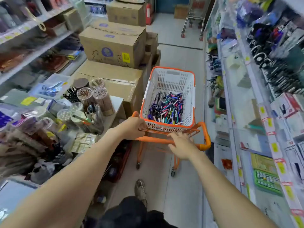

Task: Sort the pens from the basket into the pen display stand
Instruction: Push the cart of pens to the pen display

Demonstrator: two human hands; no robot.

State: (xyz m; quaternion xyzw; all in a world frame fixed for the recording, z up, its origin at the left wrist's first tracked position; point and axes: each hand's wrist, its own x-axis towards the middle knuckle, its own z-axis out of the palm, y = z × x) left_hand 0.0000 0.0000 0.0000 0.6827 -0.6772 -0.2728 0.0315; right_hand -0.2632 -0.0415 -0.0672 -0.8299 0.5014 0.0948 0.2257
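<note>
A white basket with an orange rim (169, 79) sits on a small orange trolley (205, 137) in a shop aisle. Its bottom holds a heap of mixed pens (167, 109). My left hand (134, 127) grips the trolley's frame at the basket's near left corner. My right hand (181, 145) lies over the orange handle bar with fingers spread and blurred; a grip on the bar is not clear. No pen display stand can be made out with certainty.
Stacked cardboard boxes (111, 45) fill the left of the aisle, with clear tubes of pencils and pens (92, 102) on a low counter in front. Stocked shelves (263, 79) line the right. A metal trolley (194, 18) stands far down the aisle.
</note>
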